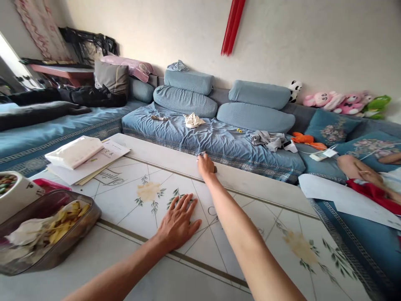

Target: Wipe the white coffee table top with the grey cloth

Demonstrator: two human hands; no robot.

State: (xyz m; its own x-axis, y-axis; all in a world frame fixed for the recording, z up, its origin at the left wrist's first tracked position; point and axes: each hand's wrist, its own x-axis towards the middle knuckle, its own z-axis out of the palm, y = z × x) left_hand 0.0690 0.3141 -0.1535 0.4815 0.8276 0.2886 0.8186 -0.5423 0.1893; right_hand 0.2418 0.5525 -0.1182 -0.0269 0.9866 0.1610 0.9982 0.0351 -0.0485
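My left hand (179, 222) lies flat on the flower-patterned tabletop (122, 205), palm down and fingers spread, beside a printed yellow flower. It holds nothing. Stretched farther out, my right hand (206, 166) is closed near the table's far edge, by the blue sofa. Small dark grey bits show at its fingertips and by its side, but what it grips is mostly hidden and I cannot make out its kind.
At the left stand a clear bin (78, 234) with peels and tissue, a white tub (19, 194), and a tissue pack (75, 151) on papers. Behind is a blue sofa (175, 133) with cushions and clothes. Another person's legs (360, 171) show at right, near a white sheet (347, 200).
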